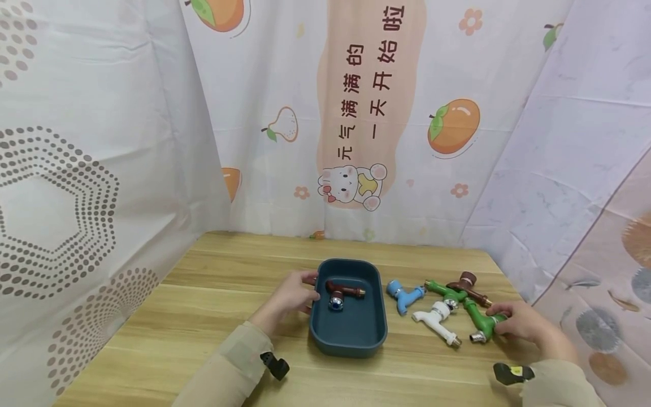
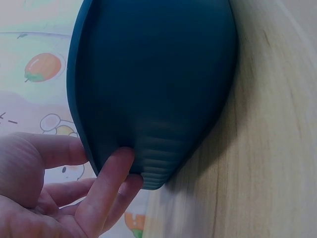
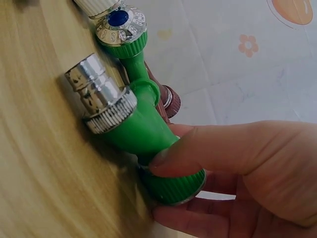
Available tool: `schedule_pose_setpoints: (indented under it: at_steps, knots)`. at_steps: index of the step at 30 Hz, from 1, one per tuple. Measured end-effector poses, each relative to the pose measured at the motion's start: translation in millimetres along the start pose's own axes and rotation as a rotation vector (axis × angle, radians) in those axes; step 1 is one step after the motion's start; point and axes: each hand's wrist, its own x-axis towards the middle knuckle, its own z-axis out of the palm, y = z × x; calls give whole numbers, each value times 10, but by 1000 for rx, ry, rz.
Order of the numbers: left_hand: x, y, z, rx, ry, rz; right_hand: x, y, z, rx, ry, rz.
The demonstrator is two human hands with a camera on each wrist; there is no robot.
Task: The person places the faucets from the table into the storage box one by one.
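Two hands at work among plastic taps on a wooden table [image 1: 203, 316].

The left hand [image 1: 290, 297] grips the left rim of a dark teal tray [image 1: 356, 339], thumb on its outer wall; a brown tap [image 1: 342, 293] with a chrome cap lies inside. The right hand [image 1: 521, 325] pinches a green tap [image 1: 483, 322] by its body, thumb on top, fingers curled beneath, the tap lying on the table right of the tray. Beside it lie a white tap [image 1: 437, 319], a blue tap [image 1: 403, 295], a second green tap [image 1: 446, 291] and another brown tap [image 1: 468, 287]. The curtain [image 1: 371, 113] behind reads "元气满满的一天开始啦" above a cartoon rabbit.
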Motion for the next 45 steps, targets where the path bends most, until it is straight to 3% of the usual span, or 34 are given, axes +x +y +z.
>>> schedule_pose_setpoints:
  at_steps: [9,31,45]
  knots:
    - [11,-5,-5,-4,-6,4,11,11,-16,-100,24,-33]
    - [-5,21,2,-5,-6,6,0,16,-43,-114,51,-59]
    - [4,6,-2,8,-1,-4,-41,-138,-106,-168,128,-62]
